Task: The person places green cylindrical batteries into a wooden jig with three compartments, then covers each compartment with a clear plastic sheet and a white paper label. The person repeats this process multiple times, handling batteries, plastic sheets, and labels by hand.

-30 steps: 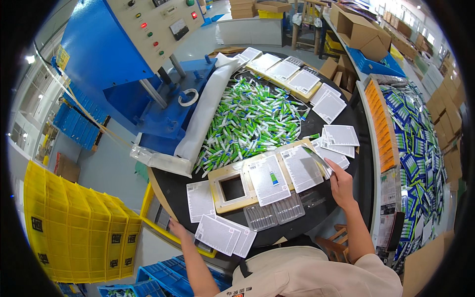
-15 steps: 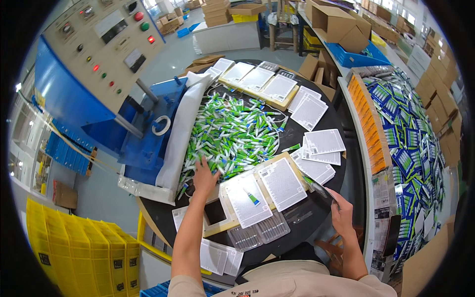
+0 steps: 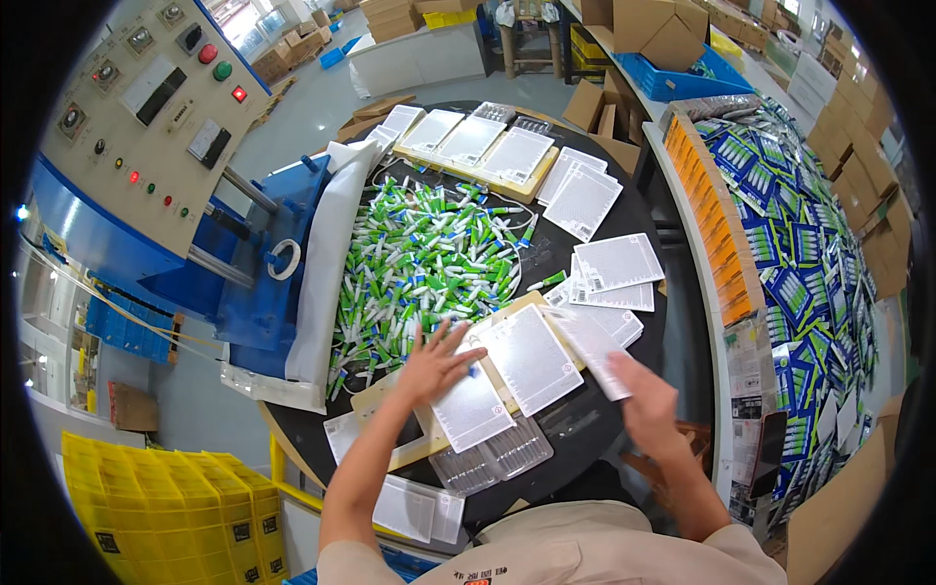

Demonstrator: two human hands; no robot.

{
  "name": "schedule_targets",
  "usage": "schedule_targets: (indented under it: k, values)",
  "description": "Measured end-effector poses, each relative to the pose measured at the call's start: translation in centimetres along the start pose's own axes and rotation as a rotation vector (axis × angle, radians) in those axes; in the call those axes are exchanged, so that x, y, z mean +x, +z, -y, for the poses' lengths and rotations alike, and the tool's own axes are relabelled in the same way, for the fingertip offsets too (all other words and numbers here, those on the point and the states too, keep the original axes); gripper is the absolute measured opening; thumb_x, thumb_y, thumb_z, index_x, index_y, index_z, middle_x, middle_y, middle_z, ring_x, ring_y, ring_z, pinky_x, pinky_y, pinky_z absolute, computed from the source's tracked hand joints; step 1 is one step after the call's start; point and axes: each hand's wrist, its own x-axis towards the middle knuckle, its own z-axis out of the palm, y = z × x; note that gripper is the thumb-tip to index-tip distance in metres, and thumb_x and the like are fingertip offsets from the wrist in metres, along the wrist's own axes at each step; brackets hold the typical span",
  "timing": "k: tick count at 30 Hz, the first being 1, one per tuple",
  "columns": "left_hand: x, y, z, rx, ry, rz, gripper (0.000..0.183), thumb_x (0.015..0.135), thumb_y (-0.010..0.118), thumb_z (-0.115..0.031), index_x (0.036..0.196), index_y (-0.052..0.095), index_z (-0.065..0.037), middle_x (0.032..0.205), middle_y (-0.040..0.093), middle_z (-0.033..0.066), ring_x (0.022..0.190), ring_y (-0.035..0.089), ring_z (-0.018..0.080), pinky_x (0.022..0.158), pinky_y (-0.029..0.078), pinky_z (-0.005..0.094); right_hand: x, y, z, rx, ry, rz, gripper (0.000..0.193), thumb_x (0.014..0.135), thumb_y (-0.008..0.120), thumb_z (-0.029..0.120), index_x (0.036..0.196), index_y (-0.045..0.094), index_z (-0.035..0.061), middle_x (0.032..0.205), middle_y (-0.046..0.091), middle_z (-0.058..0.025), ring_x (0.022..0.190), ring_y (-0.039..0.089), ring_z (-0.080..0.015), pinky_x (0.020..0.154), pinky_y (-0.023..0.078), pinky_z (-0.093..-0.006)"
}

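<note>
head view | left hand (image 3: 436,366) palm-down over yellow frame (image 3: 370,397), fingers splayed | right hand (image 3: 645,400) kinda blurry, gripping white card (image 3: 588,346) at frame's right end | black tabletop (image 3: 590,444) curves off near-right of frame

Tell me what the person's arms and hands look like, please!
The person wears a beige shirt with short sleeves, so both forearms are bare. The left hand and right hand wear no gloves. The right one looks blurry.
</note>
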Motion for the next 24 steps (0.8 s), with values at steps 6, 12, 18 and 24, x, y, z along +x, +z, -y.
schedule_targets:
  k: [6,12,18,24]
  values:
    - [3.2,-0.4,7.0,0.231,-0.04,-0.142,0.053,0.104,0.054,-0.033,0.155,0.04,-0.037,0.163,0.037,-0.0001,0.153,0.029,0.0243,0.125,0.01,0.0635,-1.4,8.8,-0.1,-0.349,-0.424,0.501,0.051,0.09,0.055,0.012,0.14,0.057,0.0033,0.15,0.053,-0.017,0.139,0.051,-0.029,0.115,0.041,-0.0462]
    - [-2.6,-4.8,6.5,-0.047,-0.416,-0.542,0.045,0.102,0.061,-0.025,0.145,0.053,-0.017,0.149,0.052,0.0078,0.14,0.045,0.0313,0.118,0.027,0.059,0.7,9.3,-2.3,-0.443,-0.599,0.543,0.048,0.093,0.054,0.017,0.138,0.057,0.0,0.149,0.053,-0.0189,0.139,0.052,-0.031,0.112,0.043,-0.0484]
    - [-19.3,-1.8,-8.2,-0.601,-0.864,-0.916,0.022,0.094,0.069,-0.007,0.114,0.07,0.001,0.109,0.071,0.0172,0.102,0.069,0.0338,0.092,0.052,0.0406,2.0,11.7,4.3,-0.173,-0.64,0.246,0.044,0.092,0.057,0.013,0.131,0.06,-0.0063,0.137,0.062,-0.0218,0.127,0.062,-0.0335,0.103,0.052,-0.0429]
    - [-30.4,4.3,-16.9,-0.454,-0.91,-0.354,0.066,0.075,0.085,-0.022,0.134,0.06,-0.007,0.138,0.059,0.018,0.129,0.053,0.039,0.11,0.04,0.0515,-2.7,17.9,7.0,-0.226,-0.823,0.463,0.051,0.091,0.056,0.019,0.139,0.057,-0.0004,0.149,0.053,-0.0213,0.139,0.052,-0.0345,0.111,0.043,-0.0509]
